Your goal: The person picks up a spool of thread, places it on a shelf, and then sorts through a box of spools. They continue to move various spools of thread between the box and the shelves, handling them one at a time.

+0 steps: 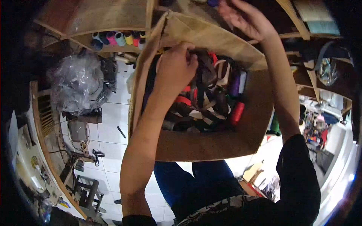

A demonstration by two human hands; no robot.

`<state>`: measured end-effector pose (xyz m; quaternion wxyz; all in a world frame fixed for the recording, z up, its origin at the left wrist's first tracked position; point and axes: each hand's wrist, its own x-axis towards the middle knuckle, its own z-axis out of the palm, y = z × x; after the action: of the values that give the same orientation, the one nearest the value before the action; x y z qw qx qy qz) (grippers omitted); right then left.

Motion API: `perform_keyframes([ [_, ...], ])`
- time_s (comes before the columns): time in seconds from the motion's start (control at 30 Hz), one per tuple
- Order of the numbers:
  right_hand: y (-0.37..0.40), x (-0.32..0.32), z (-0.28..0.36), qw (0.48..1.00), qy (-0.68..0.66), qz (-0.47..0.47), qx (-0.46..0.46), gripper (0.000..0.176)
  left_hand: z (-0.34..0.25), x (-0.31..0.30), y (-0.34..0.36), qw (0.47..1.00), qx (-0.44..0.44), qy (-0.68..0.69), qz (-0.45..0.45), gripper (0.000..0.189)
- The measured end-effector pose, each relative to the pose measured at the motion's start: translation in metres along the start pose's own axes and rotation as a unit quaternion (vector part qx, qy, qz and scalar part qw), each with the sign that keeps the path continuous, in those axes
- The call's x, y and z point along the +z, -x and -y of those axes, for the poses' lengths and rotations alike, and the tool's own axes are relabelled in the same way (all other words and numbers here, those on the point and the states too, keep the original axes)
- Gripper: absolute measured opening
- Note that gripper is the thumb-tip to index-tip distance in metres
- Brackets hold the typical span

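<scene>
An open cardboard box (196, 145) stands in front of my body. Inside lie dark straps (205, 98), a red thread spool (237, 113) and a purple spool (235, 84). My left hand (177, 64) reaches into the box near its far left side, its fingers curled at a dark strap; what they grip is partly hidden. Above the box's far right edge, my right hand (243, 20) is raised with its fingers apart and nothing in it, close to a blue spool (213, 3) on the shelf.
Coloured thread spools (120, 38) line a wooden shelf (109, 27) at the upper left. Below it hangs a bundle of clear plastic (79, 84). A dark stool (88, 192) stands on the tiled floor at the lower left. More shelving is at the right.
</scene>
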<state>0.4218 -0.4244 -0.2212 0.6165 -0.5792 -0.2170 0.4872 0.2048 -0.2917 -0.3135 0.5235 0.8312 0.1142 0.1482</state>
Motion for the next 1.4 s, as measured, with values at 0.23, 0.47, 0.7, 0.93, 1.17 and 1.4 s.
perform_keyframes([
  [0.23,0.141,-0.023,-0.081,0.788,0.440,-0.033,0.430,0.046,-0.001,0.014,0.012,0.990,0.060,-0.044,0.121,0.014],
  [0.47,0.155,-0.084,-0.219,0.722,0.550,-0.327,0.263,0.085,-0.006,0.029,0.023,0.969,0.048,-0.111,0.216,0.015],
  [0.7,0.146,-0.058,-0.223,0.720,0.536,-0.390,0.205,0.069,-0.005,0.029,0.024,0.973,0.054,-0.087,0.206,0.017],
  [0.93,0.156,0.054,-0.094,0.954,0.087,-0.272,0.093,0.047,-0.010,0.046,0.025,0.892,-0.207,0.338,0.219,0.041],
  [1.17,0.158,-0.030,-0.144,0.774,0.494,-0.364,0.155,0.032,0.001,0.035,0.019,0.759,-0.328,0.487,0.281,0.038],
  [1.4,0.137,-0.078,-0.216,0.619,0.667,-0.236,0.339,0.053,0.000,0.031,0.014,0.760,-0.336,0.513,0.216,0.040],
])
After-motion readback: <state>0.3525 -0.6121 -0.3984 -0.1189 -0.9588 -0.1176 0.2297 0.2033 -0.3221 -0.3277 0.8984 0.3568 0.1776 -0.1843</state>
